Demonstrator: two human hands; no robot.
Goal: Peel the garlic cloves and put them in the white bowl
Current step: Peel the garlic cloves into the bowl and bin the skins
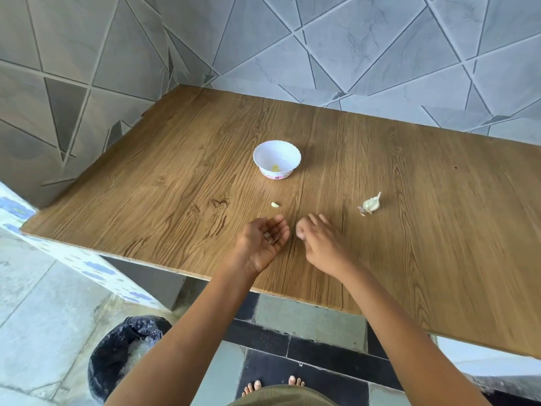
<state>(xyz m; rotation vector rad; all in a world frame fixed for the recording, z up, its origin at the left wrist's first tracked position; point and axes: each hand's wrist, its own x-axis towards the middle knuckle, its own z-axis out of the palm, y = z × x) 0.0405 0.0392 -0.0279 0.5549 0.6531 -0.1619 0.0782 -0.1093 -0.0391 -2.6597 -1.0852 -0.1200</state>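
Garlic clove (275, 204), lying on the wooden table (175, 186) just beyond the fingertips of your left hand (263, 241). That hand is turned palm up, fingers loosely cupped, with scraps of garlic skin (270, 237) resting in it. Your right hand (319, 243), just beside it, is blurred: its fingers are bent, but whether they pinch anything cannot be told. Partial garlic bulb (371, 204), beyond and right of the right hand. White bowl (288, 153), farther out past the clove, holding a pale yellow piece (276, 168).

Bowl (276, 159) mid-table (146, 183); clove (275, 204) before it; garlic (371, 204) right.
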